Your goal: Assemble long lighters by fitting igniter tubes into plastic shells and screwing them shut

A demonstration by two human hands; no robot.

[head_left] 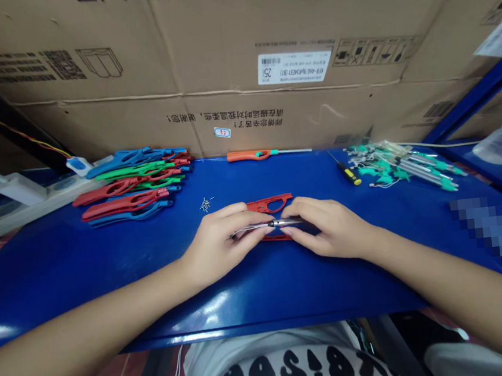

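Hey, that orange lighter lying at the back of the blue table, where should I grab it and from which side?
Probably the thick orange handle, from above: the lighter lies flat along the cardboard box, handle left, and its thin metal nozzle pointing right offers little to hold.

A single head-worn camera is looking forward and down across the blue table (54, 274) toward the cardboard boxes (216, 30), sitting close above the left hand (221, 242) and right hand (327, 228).
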